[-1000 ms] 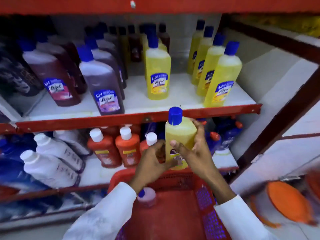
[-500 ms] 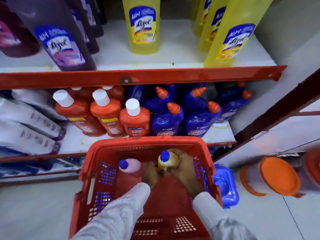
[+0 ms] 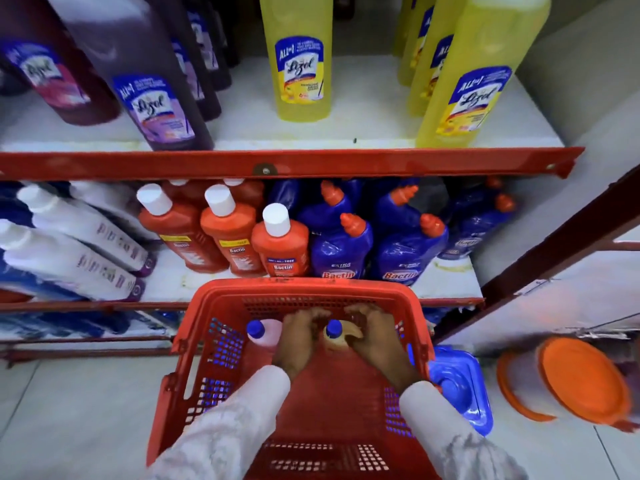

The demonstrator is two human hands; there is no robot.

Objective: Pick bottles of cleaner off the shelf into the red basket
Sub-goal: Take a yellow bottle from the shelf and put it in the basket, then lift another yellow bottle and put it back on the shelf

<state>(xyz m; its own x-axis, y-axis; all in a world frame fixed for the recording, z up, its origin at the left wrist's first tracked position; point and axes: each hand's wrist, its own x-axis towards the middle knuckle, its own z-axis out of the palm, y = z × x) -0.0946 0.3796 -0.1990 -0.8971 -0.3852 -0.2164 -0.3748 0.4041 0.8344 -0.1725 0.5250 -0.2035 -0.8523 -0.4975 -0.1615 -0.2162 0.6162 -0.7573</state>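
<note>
The red basket [image 3: 214, 306] stands on the floor below the shelves. Inside it at the far end, a yellow bottle [image 3: 341, 337] with a blue cap stands upright. My left hand [image 3: 298, 337] and my right hand [image 3: 375, 336] are wrapped around its sides, deep in the basket. A pink bottle [image 3: 266, 332] with a blue cap stands just left of my left hand. More yellow bottles [image 3: 299, 60] and purple bottles [image 3: 152, 88] stand on the upper shelf [image 3: 294, 164].
The lower shelf holds orange bottles [image 3: 280, 247] with white caps, blue bottles [image 3: 341, 251] with orange nozzles, and white bottles [image 3: 72, 258] lying at the left. A blue lidded tub [image 3: 457, 386] sits right of the basket, orange lidded containers [image 3: 581, 379] further right. A dark red shelf post [image 3: 554, 237] slants alongside.
Both hands lowered the yellow bottle from in front of the shelf down into the basket's far end. In the last half second it sank slightly deeper; the view closed in a little.
</note>
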